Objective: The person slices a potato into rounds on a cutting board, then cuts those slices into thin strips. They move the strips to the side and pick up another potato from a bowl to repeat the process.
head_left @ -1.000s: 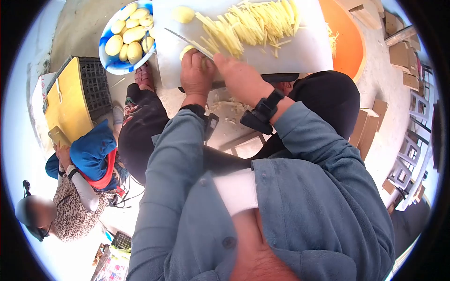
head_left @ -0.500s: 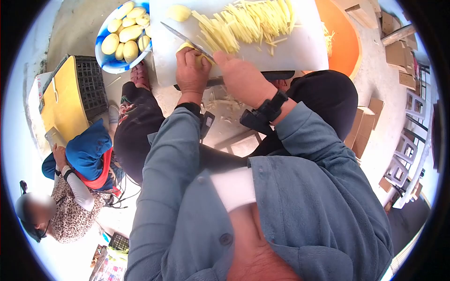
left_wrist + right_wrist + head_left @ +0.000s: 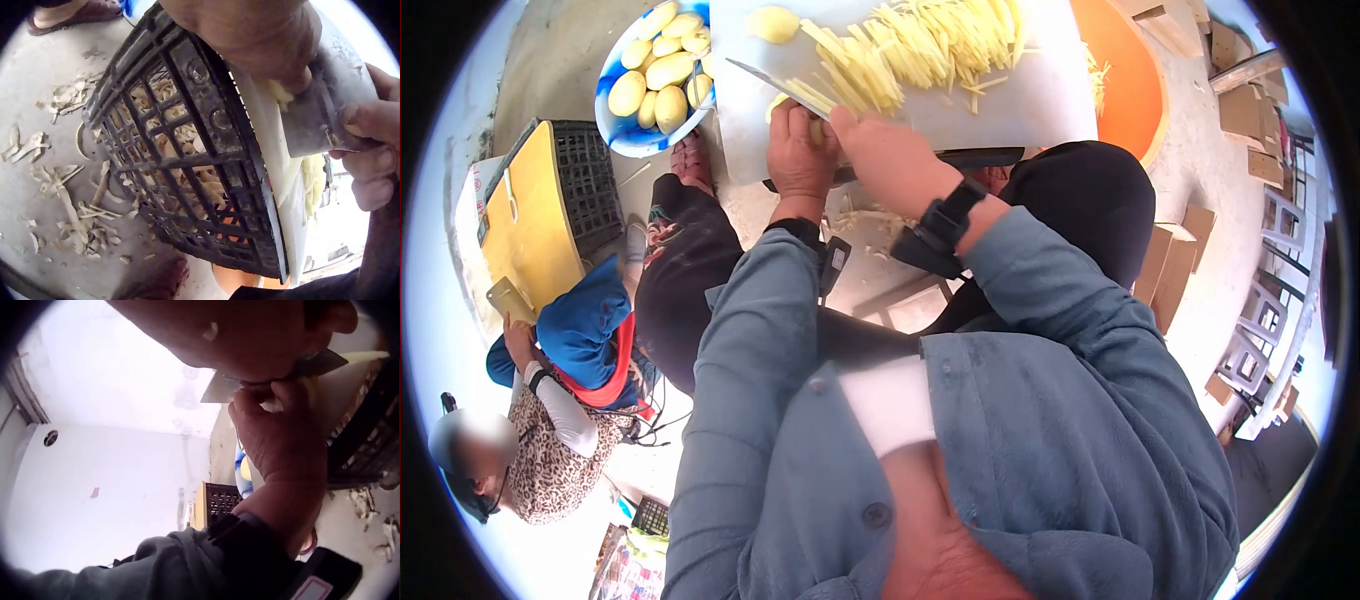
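On a white cutting board (image 3: 743, 140), my left hand (image 3: 802, 160) holds a peeled potato (image 3: 777, 104) with bent fingers, which hide most of it. My right hand (image 3: 892, 165) grips a wide-bladed kitchen knife (image 3: 772, 84), its blade right beside the left fingers. The left wrist view shows the right thumb (image 3: 365, 119) lying against the broad metal blade (image 3: 319, 100). Cut potato strips (image 3: 945, 45) spread in a long row across the board, and a peeled potato half or whole potato (image 3: 774, 24) lies at its far left.
A blue-and-white basin (image 3: 607, 120) of peeled potatoes stands left, an orange tub (image 3: 1135, 90) with strips right. Under the board is a black plastic crate (image 3: 219, 119); peelings (image 3: 72, 219) litter the floor. Another person (image 3: 560, 430) sits at lower left near a yellow-sided crate (image 3: 535, 225).
The head view has shifted a little, so board and basins sit further left. Both hands stay at the potato, with the knife slightly further left along it.
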`<state>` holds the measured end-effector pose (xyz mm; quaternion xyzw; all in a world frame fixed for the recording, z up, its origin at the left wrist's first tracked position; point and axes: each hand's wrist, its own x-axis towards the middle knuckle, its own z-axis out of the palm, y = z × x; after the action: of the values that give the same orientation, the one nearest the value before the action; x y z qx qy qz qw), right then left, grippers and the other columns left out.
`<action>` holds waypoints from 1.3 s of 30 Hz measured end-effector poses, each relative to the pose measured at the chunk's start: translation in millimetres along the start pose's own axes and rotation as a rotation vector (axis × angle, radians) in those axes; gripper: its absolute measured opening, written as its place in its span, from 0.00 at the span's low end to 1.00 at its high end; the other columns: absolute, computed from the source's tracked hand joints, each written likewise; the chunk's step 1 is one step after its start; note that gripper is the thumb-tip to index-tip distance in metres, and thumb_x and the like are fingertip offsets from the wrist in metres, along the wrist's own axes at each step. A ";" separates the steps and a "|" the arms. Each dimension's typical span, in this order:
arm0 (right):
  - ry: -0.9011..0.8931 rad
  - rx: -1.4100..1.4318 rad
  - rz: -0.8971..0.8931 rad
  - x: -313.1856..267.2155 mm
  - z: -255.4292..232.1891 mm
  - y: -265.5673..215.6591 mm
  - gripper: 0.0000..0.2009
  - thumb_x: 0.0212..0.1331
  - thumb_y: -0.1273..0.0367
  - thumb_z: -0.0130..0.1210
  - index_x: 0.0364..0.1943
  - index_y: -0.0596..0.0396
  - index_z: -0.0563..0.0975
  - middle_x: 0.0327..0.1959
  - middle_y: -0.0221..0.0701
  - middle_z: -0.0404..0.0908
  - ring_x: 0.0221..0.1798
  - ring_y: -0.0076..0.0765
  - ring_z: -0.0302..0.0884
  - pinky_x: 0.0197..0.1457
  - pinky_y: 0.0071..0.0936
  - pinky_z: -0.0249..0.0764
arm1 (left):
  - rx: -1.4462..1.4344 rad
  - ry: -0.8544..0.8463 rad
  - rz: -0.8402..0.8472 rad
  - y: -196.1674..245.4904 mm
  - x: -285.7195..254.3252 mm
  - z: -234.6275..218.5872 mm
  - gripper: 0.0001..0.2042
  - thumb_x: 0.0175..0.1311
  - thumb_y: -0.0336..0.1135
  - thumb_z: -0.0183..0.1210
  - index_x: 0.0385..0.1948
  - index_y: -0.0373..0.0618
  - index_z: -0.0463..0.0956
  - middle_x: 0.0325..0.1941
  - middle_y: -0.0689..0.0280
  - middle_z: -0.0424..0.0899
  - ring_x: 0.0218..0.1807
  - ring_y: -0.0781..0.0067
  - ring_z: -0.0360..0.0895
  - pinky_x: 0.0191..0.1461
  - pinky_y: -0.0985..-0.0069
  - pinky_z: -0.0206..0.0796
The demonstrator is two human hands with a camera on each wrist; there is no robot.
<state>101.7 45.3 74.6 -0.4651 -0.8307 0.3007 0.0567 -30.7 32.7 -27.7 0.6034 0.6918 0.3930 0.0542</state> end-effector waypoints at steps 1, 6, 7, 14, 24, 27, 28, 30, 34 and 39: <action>0.002 0.000 0.000 2.2 3.4 2.5 0.08 0.59 0.74 0.47 0.42 0.58 0.66 0.33 0.49 0.79 0.38 0.57 0.80 0.40 0.46 0.76 | -0.006 0.005 0.003 -0.5 1.1 -0.6 0.11 0.46 0.29 0.61 0.33 0.47 0.73 0.46 0.63 0.76 0.44 0.57 0.77 0.43 0.66 0.73; 0.077 0.090 -0.052 1.5 8.5 16.8 0.09 0.58 0.76 0.46 0.43 0.59 0.66 0.35 0.53 0.79 0.40 0.59 0.79 0.42 0.48 0.75 | -0.004 0.032 0.054 -2.0 2.6 0.0 0.10 0.47 0.30 0.61 0.32 0.48 0.73 0.44 0.63 0.76 0.43 0.58 0.77 0.42 0.66 0.73; 0.080 0.089 -0.056 1.7 7.8 19.6 0.09 0.58 0.76 0.46 0.43 0.59 0.66 0.35 0.53 0.79 0.40 0.59 0.79 0.42 0.48 0.75 | -0.004 0.031 0.059 -2.8 2.0 -0.5 0.10 0.47 0.30 0.61 0.32 0.48 0.73 0.44 0.63 0.76 0.43 0.58 0.77 0.42 0.66 0.73; 0.073 0.011 -0.016 -9.7 -13.6 3.6 0.14 0.53 0.80 0.47 0.45 0.62 0.65 0.34 0.53 0.78 0.39 0.61 0.78 0.41 0.48 0.74 | -0.012 0.040 0.052 -2.0 0.1 -2.8 0.09 0.49 0.30 0.60 0.32 0.47 0.73 0.44 0.62 0.75 0.42 0.57 0.77 0.42 0.66 0.73; 0.058 0.039 -0.056 -14.7 -8.4 1.4 0.14 0.53 0.80 0.45 0.45 0.62 0.65 0.35 0.53 0.78 0.39 0.62 0.77 0.40 0.49 0.74 | 0.015 0.068 0.033 -0.3 -0.9 -2.5 0.09 0.50 0.30 0.60 0.32 0.46 0.73 0.45 0.60 0.74 0.41 0.56 0.77 0.40 0.66 0.73; 0.029 0.026 -0.032 -15.1 -10.8 -1.4 0.13 0.53 0.80 0.44 0.45 0.61 0.65 0.35 0.53 0.78 0.40 0.62 0.77 0.41 0.49 0.74 | 0.024 0.051 0.016 2.4 -0.1 -3.4 0.09 0.49 0.31 0.61 0.32 0.46 0.72 0.46 0.61 0.74 0.42 0.56 0.77 0.41 0.65 0.73; 0.029 0.027 -0.031 -14.7 -11.6 -1.4 0.13 0.53 0.80 0.44 0.45 0.61 0.65 0.35 0.53 0.78 0.40 0.62 0.77 0.41 0.49 0.74 | 0.023 0.039 0.004 3.4 -0.2 -3.8 0.09 0.49 0.31 0.60 0.32 0.46 0.72 0.46 0.61 0.74 0.42 0.56 0.77 0.41 0.65 0.73; 0.013 0.064 -0.069 -13.5 -13.3 -1.5 0.13 0.54 0.80 0.45 0.45 0.61 0.64 0.35 0.53 0.78 0.41 0.61 0.77 0.42 0.48 0.74 | 0.020 0.031 -0.004 4.9 -0.2 -4.4 0.09 0.49 0.31 0.60 0.32 0.46 0.72 0.46 0.61 0.74 0.42 0.56 0.77 0.41 0.65 0.73; -0.018 -0.049 -0.044 -7.4 -14.4 -7.0 0.08 0.60 0.74 0.45 0.42 0.59 0.66 0.34 0.50 0.80 0.38 0.56 0.81 0.41 0.45 0.77 | 0.025 0.021 -0.012 5.5 0.7 -4.8 0.08 0.50 0.31 0.60 0.32 0.45 0.72 0.46 0.62 0.75 0.43 0.57 0.77 0.42 0.65 0.73; -0.011 -0.032 -0.013 3.9 4.2 3.4 0.08 0.61 0.73 0.45 0.43 0.59 0.66 0.35 0.51 0.79 0.39 0.57 0.81 0.42 0.46 0.77 | 0.032 0.009 -0.012 3.5 2.5 -2.6 0.08 0.49 0.31 0.60 0.31 0.46 0.72 0.46 0.62 0.75 0.43 0.57 0.77 0.42 0.65 0.72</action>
<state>100.5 47.9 68.6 -0.4588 -0.8388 0.2893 0.0466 -30.0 33.5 -22.8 0.5981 0.7019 0.3844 0.0438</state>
